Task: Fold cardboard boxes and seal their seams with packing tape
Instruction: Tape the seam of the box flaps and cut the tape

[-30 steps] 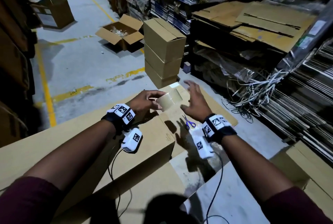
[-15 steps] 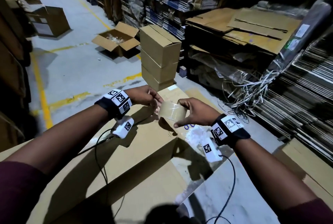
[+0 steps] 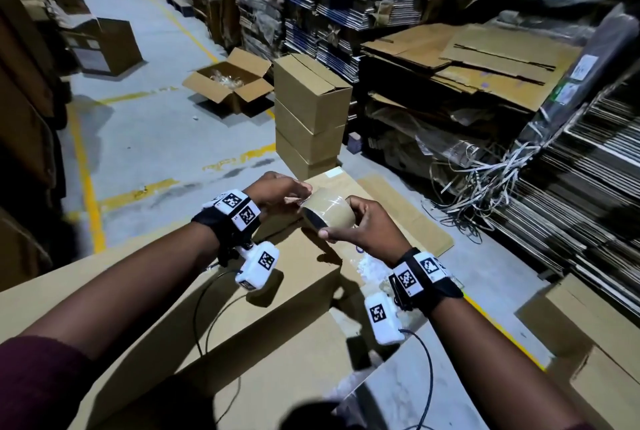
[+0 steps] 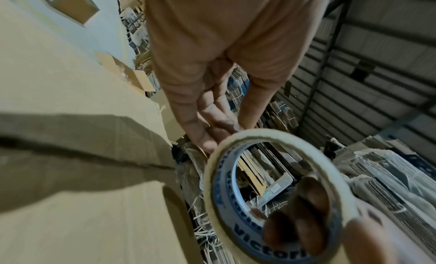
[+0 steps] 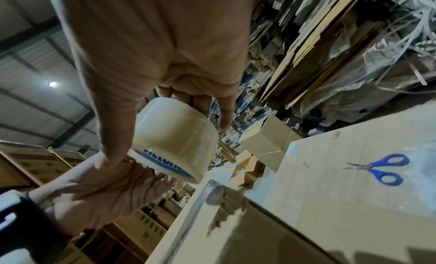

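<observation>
Warehouse floor: open box holds plastic; both hands grip tape roll.

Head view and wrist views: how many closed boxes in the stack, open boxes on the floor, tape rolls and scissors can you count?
Stacked closed boxes: 3
Open box on the floor: 1
Packing tape roll: 1
Blue-handled scissors: 1
Total: 6

The head camera looked down from above; both wrist cameras looked along the palms, close, sharing the tape.
</observation>
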A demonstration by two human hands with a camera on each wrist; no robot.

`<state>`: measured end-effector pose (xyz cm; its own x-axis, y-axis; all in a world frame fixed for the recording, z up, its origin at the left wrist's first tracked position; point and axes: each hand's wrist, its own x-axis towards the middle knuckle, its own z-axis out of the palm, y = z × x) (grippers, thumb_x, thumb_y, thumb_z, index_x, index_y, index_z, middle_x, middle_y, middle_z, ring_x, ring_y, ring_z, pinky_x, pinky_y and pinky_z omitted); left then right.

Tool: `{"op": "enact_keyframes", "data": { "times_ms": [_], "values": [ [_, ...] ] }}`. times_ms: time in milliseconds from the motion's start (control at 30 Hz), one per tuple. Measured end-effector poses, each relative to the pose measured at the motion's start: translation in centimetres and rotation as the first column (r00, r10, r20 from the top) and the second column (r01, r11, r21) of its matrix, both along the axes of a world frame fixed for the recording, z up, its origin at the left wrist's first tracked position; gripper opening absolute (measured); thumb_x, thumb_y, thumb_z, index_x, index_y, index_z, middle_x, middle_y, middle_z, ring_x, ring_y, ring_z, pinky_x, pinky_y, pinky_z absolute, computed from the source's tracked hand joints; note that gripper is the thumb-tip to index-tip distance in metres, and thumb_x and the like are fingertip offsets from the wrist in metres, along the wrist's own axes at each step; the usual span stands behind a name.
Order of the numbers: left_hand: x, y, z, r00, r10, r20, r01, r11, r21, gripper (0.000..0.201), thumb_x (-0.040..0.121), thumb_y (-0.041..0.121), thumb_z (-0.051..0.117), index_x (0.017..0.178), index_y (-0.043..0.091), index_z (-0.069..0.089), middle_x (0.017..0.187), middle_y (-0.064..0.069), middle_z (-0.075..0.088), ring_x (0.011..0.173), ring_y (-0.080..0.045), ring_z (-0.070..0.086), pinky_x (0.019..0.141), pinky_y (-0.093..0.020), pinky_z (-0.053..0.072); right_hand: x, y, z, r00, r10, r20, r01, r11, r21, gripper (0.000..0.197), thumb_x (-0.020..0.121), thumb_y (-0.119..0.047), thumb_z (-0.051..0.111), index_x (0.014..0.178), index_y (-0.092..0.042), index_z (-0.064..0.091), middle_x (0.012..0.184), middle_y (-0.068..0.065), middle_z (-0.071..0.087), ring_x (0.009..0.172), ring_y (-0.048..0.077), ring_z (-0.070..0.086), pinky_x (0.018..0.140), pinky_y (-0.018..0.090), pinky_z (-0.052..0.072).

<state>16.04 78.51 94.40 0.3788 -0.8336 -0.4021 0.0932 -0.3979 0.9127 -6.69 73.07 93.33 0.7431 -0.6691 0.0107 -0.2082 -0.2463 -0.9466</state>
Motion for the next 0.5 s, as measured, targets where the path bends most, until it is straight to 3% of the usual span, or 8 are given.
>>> {"op": "enact_keyframes", "data": {
  "times_ms": [67,133,200,300,400,467,500],
  "values": [
    [0.0,-0.3,0.2,0.999,0.004,0.05,-0.002,0.999,-0.035,0.023,0.086,0.004,0.071,0.104,-0.01,0.07,0.103,-0.021,0.073,0.079,-0.021,0.069,0.074,-0.034,0.06,0.5,0.1,0.2,1.0,-0.01,0.025,0.009,0.999,0.041,0.038,0.074,-0.013,0.091,0.101,0.001,0.068,0.075,-0.002,0.064,0.053,-0.002,0.055,0.045,0.01,0.038],
    [0.0,-0.5,0.6,0.977,-0.038,0.212,0.048,0.998,-0.042,0.013,0.089,0.003,0.066,0.097,-0.006,0.071,0.089,-0.015,0.07,0.062,-0.013,0.065,0.055,-0.024,0.055,0.9,-0.1,0.2,0.999,0.011,0.044,-0.015,0.996,0.085,0.036,0.077,-0.012,0.089,0.103,0.002,0.069,0.076,-0.003,0.065,0.054,-0.002,0.057,0.046,0.01,0.039],
    [0.5,-0.8,0.5,0.92,-0.084,0.384,0.107,0.994,-0.038,0.016,0.093,0.009,0.065,0.089,-0.005,0.072,0.079,-0.012,0.069,0.056,-0.01,0.061,0.05,-0.02,0.05,1.4,-0.2,0.4,0.998,0.044,0.054,-0.051,0.989,0.138,0.033,0.083,-0.012,0.084,0.106,0.004,0.068,0.077,-0.001,0.066,0.055,-0.002,0.057,0.048,0.009,0.039],
    [1.8,-1.2,0.2,0.839,-0.124,0.529,0.178,0.983,-0.051,0.026,0.094,0.016,0.068,0.084,-0.007,0.071,0.068,-0.008,0.066,0.052,-0.008,0.054,0.051,-0.019,0.046,2.2,-0.1,0.4,0.995,0.071,0.064,-0.082,0.977,0.195,0.031,0.092,-0.009,0.074,0.119,0.004,0.065,0.089,0.006,0.071,0.068,0.0,0.064,0.057,0.009,0.044],
    [2.8,-1.7,0.0,0.764,-0.121,0.634,0.206,0.977,-0.062,0.02,0.093,0.017,0.07,0.085,0.0,0.076,0.073,-0.01,0.073,0.059,-0.015,0.06,0.062,-0.027,0.049,3.9,-0.3,-0.4,0.994,0.019,0.104,-0.044,0.969,0.242,0.032,0.094,-0.014,0.072,0.12,0.004,0.064,0.107,0.016,0.074,0.094,0.014,0.069,0.08,0.022,0.054],
    [4.1,-2.4,-0.3,0.716,-0.088,0.693,0.187,0.98,-0.069,0.017,0.093,0.015,0.07,0.086,0.001,0.077,0.077,-0.012,0.075,0.066,-0.023,0.068,0.07,-0.032,0.055,5.2,-0.5,-0.6,0.994,-0.056,0.096,0.027,0.961,0.276,0.042,0.093,-0.026,0.075,0.112,0.009,0.064,0.105,0.021,0.072,0.093,0.017,0.068,0.081,0.026,0.054],
    [5.1,-2.8,-0.5,0.727,-0.057,0.684,0.156,0.984,-0.084,0.016,0.092,0.014,0.07,0.085,0.0,0.077,0.076,-0.013,0.075,0.07,-0.028,0.071,0.072,-0.036,0.059,5.6,-0.8,-0.6,0.992,-0.099,0.082,0.07,0.952,0.299,0.044,0.092,-0.033,0.076,0.104,0.008,0.066,0.099,0.019,0.072,0.087,0.018,0.066,0.077,0.027,0.053]
  ]
}}
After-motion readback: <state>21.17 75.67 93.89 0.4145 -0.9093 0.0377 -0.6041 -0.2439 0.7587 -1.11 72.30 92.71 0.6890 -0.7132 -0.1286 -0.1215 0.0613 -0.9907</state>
